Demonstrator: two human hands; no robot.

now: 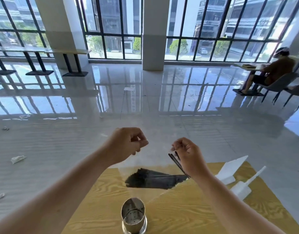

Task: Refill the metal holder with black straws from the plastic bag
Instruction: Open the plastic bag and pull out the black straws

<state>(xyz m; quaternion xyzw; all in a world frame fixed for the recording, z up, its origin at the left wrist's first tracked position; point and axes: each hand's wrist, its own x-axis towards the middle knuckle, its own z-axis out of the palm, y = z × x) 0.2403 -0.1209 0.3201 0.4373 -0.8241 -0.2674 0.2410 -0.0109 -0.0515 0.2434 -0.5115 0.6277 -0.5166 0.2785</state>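
A clear plastic bag [142, 168] hangs above the wooden table [187, 208], with a dark bundle of black straws [153, 179] lying across its bottom. My left hand [128, 142] pinches the bag's top edge on the left. My right hand [187, 152] grips the right side of the bag's top, and a few black straws [176, 163] slant down from its fingers. The metal holder [133, 215] stands upright near the table's front edge, below the bag. It looks empty, with a perforated bottom showing.
Two white plastic pieces [229, 169] lie on the table's right side. Crumpled paper scraps [17, 159] litter the shiny floor at left. A person sits at a table [277, 68] at far right, and tables stand by the windows.
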